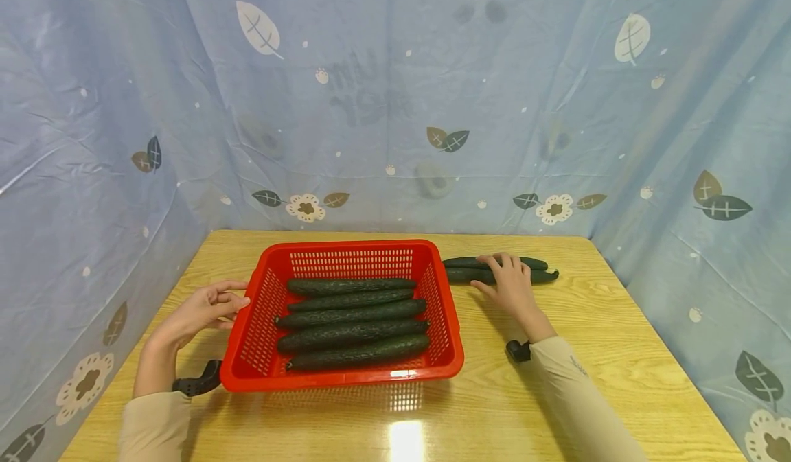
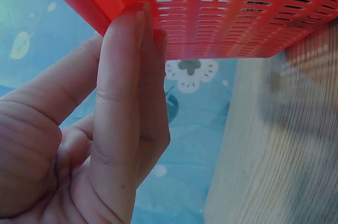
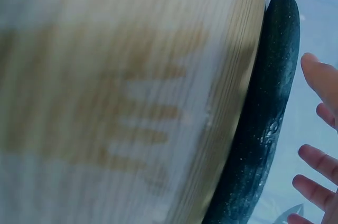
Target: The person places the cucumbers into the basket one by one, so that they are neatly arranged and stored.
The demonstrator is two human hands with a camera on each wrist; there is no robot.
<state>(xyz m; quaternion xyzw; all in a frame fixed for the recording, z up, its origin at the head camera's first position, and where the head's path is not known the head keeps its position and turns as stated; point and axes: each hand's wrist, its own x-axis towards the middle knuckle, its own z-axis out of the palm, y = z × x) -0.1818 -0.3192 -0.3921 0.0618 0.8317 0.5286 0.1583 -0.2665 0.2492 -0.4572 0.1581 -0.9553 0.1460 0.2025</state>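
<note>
A red plastic basket (image 1: 457, 352) with slotted walls stands on the table, with several long dark green cucumbers (image 1: 352, 331) lying side by side in it. My left hand (image 1: 207, 311) is at the basket's left side. In the left wrist view, the fingers (image 2: 119, 76) pinch the red rim (image 2: 100, 2). Right of the basket, two more cucumbers (image 1: 460, 275) lie together on the table near its back edge. Over them reaches my right hand (image 1: 511, 287), thumb and fingers spread. The right wrist view has its fingers (image 3: 317, 160) beside one cucumber (image 3: 264, 113), none wrapped round it.
The wooden table (image 1: 556, 393) ends at a blue patterned curtain (image 1: 383, 105) that rises behind it and along both sides. A black wrist strap (image 1: 200, 379) is on the left wrist, and a black device (image 1: 518, 351) sits by the right one.
</note>
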